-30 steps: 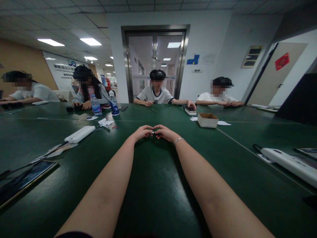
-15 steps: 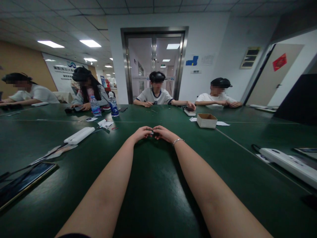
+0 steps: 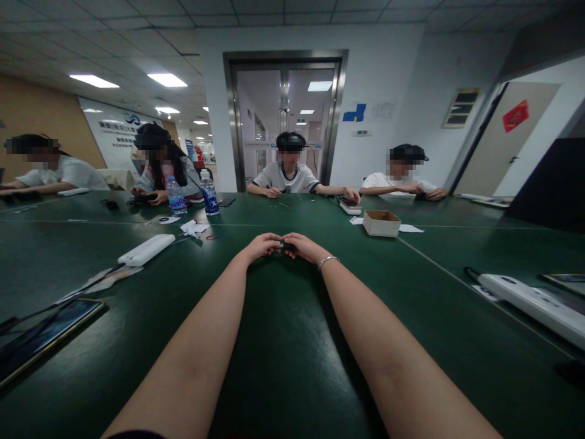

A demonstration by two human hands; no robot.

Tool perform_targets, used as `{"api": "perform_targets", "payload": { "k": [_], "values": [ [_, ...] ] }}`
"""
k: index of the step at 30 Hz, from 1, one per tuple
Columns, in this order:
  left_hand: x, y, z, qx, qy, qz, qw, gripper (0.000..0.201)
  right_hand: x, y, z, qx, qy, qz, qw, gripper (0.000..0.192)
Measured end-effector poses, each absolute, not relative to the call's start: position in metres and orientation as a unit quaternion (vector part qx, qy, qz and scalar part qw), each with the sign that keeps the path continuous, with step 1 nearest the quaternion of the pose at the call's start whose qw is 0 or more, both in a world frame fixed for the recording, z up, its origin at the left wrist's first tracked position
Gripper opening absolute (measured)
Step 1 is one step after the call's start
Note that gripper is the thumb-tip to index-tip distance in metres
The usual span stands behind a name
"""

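Both my arms stretch forward over the dark green table, and my hands meet near its middle. My left hand is closed, its fingertips pinched at a small dark object with a shiny metallic bit. From the other side my right hand, with a silver bracelet on the wrist, closes its fingers on the same small object. Most of that object is hidden by my fingers, and it is too small to name.
A white power strip and a phone lie to the left. Another power strip is at the right. Beyond my hands stand two bottles and an open cardboard box. Several people sit across the table.
My hands stay in almost the same place, with only slight finger movement around the small object. Across the table, co-workers' hands have shifted a little.
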State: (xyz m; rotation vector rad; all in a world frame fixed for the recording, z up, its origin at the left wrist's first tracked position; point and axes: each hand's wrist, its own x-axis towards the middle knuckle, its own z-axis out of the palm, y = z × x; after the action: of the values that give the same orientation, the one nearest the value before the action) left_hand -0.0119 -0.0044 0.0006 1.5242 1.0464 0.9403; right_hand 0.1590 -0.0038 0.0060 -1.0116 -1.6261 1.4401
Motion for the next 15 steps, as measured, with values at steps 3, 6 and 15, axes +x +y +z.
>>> {"api": "perform_targets", "payload": {
  "k": [3,6,15],
  "values": [
    [-0.0112,-0.0036,0.0002,0.628,0.439,0.391,0.510,0.033,0.1595,-0.0038,0.0060,-0.392,-0.632,0.560,0.366,0.014],
    [-0.0116,-0.0025,-0.0007,0.631,0.440,0.390,0.507,0.034,0.1615,-0.0053,0.0065,-0.385,-0.622,0.574,0.369,0.016],
    [-0.0134,-0.0009,-0.0027,0.639,0.431,0.396,0.500,0.032,0.1619,-0.0070,0.0074,-0.369,-0.626,0.585,0.361,0.011]
  ]
}}
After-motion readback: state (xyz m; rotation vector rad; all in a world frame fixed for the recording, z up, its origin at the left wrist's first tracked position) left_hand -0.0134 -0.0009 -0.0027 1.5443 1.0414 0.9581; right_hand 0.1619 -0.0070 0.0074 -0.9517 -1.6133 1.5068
